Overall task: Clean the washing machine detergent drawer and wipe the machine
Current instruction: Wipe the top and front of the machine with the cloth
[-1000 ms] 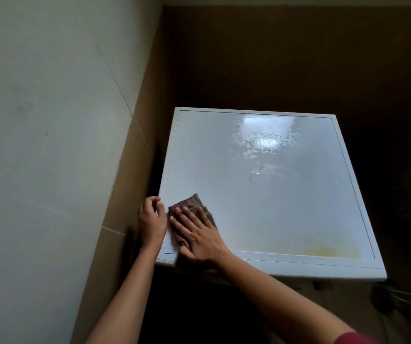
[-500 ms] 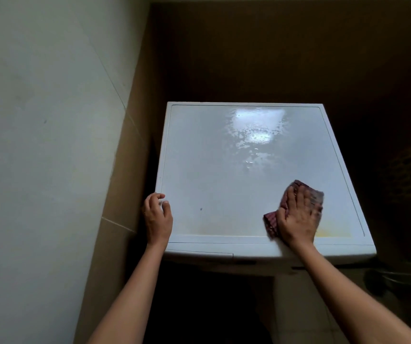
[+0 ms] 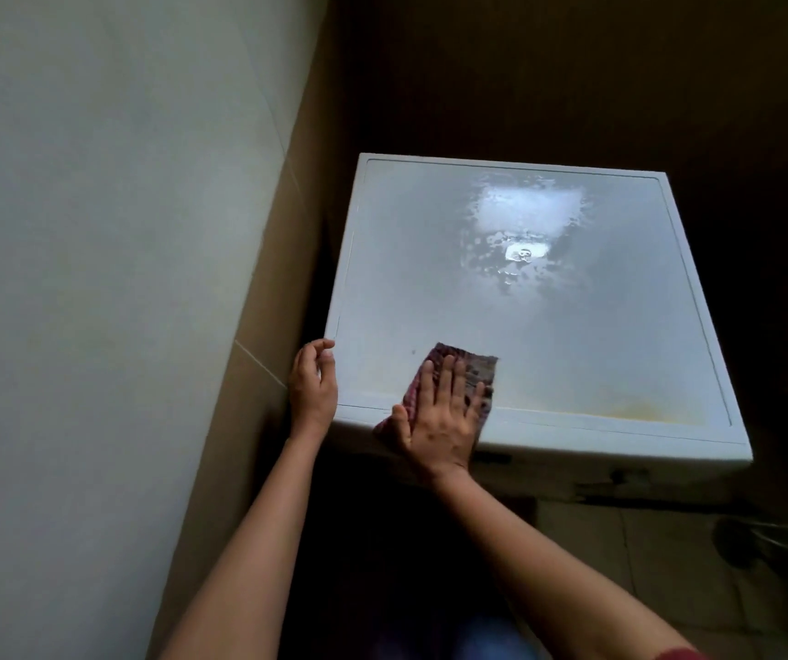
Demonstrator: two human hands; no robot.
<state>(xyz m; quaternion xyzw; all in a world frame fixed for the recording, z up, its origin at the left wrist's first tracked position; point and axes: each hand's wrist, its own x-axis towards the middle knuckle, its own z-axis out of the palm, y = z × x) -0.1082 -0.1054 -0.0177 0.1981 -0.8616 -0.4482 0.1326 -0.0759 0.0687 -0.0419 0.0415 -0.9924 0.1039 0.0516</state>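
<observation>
The white washing machine top [image 3: 573, 326] fills the middle of the view, with a wet glare patch toward the back and a yellowish stain near its front right. My right hand [image 3: 444, 416] lies flat, fingers spread, pressing a dark reddish checked cloth [image 3: 475, 366] onto the front left part of the top, near the front edge. My left hand [image 3: 313, 388] rests loosely curled on the front left corner edge of the machine, holding nothing. The detergent drawer is not visible.
A pale tiled wall [image 3: 121, 278] runs close along the machine's left side. Dark brown wall stands behind it. A dim tiled floor [image 3: 644, 564] and a dark round object [image 3: 739, 540] lie at the lower right.
My right hand has slid the cloth from the front right of the top back to the front left. My left hand stays at the left corner.
</observation>
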